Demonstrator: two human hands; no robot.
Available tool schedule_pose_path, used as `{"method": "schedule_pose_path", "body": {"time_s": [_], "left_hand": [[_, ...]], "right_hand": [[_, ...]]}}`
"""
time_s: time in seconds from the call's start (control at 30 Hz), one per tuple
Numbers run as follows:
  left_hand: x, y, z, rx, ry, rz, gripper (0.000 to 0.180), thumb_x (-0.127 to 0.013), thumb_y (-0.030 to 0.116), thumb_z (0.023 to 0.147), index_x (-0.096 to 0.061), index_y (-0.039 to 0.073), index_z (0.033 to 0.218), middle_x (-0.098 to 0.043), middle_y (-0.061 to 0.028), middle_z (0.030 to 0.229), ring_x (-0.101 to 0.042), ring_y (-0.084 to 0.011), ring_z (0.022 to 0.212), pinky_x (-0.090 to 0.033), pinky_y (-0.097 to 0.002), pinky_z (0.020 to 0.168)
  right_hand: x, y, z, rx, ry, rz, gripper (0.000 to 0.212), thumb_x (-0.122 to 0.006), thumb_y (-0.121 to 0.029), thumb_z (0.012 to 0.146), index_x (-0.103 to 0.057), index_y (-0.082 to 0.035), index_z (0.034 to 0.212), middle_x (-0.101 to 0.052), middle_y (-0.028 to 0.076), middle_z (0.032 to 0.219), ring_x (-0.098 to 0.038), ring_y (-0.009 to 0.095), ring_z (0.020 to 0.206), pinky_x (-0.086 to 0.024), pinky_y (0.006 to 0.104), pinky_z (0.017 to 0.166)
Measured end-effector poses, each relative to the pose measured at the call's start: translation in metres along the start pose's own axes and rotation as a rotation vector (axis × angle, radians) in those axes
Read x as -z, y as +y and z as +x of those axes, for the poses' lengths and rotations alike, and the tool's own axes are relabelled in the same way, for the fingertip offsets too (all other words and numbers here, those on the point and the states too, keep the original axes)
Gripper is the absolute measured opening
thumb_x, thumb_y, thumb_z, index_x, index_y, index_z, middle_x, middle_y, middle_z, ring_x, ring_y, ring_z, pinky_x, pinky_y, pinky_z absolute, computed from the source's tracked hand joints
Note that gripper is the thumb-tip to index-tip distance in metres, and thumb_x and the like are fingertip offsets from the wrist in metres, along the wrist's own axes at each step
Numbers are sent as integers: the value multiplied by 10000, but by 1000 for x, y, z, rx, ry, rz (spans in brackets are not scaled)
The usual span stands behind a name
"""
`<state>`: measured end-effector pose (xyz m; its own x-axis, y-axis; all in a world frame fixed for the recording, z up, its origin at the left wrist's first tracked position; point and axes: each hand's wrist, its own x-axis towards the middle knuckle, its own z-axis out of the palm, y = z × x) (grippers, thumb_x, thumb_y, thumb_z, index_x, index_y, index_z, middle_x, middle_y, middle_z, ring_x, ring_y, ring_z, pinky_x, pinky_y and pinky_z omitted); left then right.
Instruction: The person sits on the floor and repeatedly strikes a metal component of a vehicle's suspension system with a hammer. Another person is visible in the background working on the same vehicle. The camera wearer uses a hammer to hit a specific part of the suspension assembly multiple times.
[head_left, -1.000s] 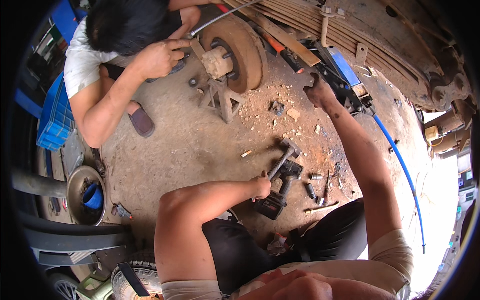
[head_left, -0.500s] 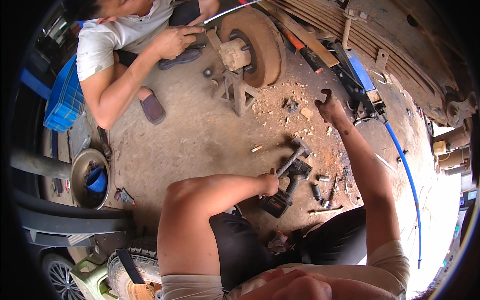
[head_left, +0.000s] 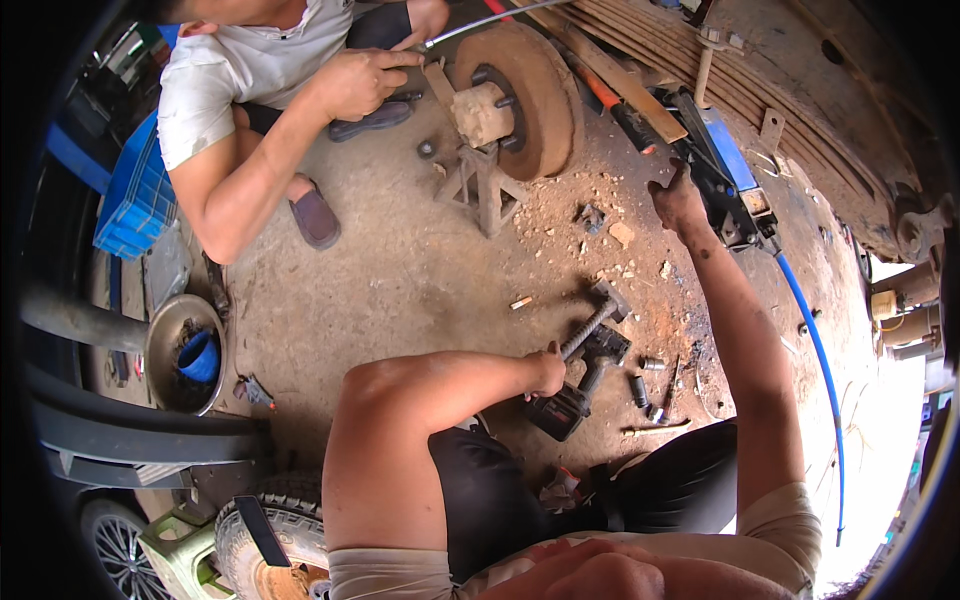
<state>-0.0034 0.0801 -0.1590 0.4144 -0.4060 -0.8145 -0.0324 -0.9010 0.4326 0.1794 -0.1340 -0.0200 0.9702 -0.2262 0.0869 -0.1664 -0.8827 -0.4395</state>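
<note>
My left hand [head_left: 549, 368] is wrapped round the ribbed metal handle of a hammer [head_left: 591, 328], whose block-shaped head points away from me. Directly under it lies a black cordless impact wrench [head_left: 562, 408]. My right hand [head_left: 682, 203] reaches forward above the floor with its fingers apart and nothing in it, beside a blue and black floor jack [head_left: 728, 160]. Ahead stands a rusty brake drum [head_left: 540, 100] with a pale hub, next to a small metal stand [head_left: 487, 195]. Sockets [head_left: 639, 391] and a bent metal bar [head_left: 655, 429] rest near my knees.
A person [head_left: 265, 75] crouches at far left, holding a shiny rod [head_left: 480, 25]. Rusty debris [head_left: 620, 233] litters the floor. A blue hose [head_left: 820, 350] runs along the right. A metal bowl [head_left: 160, 355], a blue crate [head_left: 140, 205] and a tyre [head_left: 295, 530] stand at left.
My right hand has moved slightly forward and right, toward the floor jack. My left hand keeps its hold on the hammer. The whole view has shifted a little.
</note>
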Motion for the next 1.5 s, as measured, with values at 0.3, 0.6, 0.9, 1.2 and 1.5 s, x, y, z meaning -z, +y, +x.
{"method": "schedule_pose_path", "body": {"time_s": [0.3, 0.6, 0.9, 1.2, 1.5], "left_hand": [[3, 2, -8, 41, 43, -44, 614, -618, -82, 715, -197, -27, 1158, -588, -220, 696, -633, -295, 539, -516, -392, 395], [-10, -10, 10, -10, -21, 83, 627, -552, -34, 758, -95, -146, 1172, -576, -241, 618, -614, -322, 491, -500, -418, 383], [-9, 25, 9, -105, -9, 84, 633, -560, -38, 750, -103, -142, 1174, -578, -243, 635, -617, -324, 504, -502, -417, 387], [-3, -4, -3, -62, 23, 38, 638, -569, -42, 743, -111, -137, 1177, -581, -244, 652, -620, -327, 517, -504, -416, 391], [-4, -5, -4, -86, 29, 42, 644, -578, -46, 735, -119, -133, 1179, -583, -246, 669, -623, -329, 531, -506, -415, 396]], "right_hand": [[17, -33, 14, -67, -78, -110, 807, -533, -223, 777, -85, -17, 1416, -569, 340, 1057, -554, 445, 1028, -430, 440, 916], [-59, -53, -40, -94, -688, -171, 496, -521, -222, 843, -441, 23, 1267, -548, 272, 1172, -561, 363, 1078, -462, 401, 923], [-147, -176, -24, 444, -593, -525, 451, -541, -83, 712, -524, 29, 1149, -589, 236, 1134, -593, 379, 1030, -510, 443, 807], [-146, -254, -49, 342, -632, -468, 484, -555, -73, 699, -518, 42, 1168, -570, 223, 1174, -581, 342, 1068, -504, 410, 828], [-147, -247, -48, 312, -630, -417, 555, -555, -85, 707, -461, 47, 1239, -562, 214, 1197, -586, 338, 1064, -508, 394, 822]]}}
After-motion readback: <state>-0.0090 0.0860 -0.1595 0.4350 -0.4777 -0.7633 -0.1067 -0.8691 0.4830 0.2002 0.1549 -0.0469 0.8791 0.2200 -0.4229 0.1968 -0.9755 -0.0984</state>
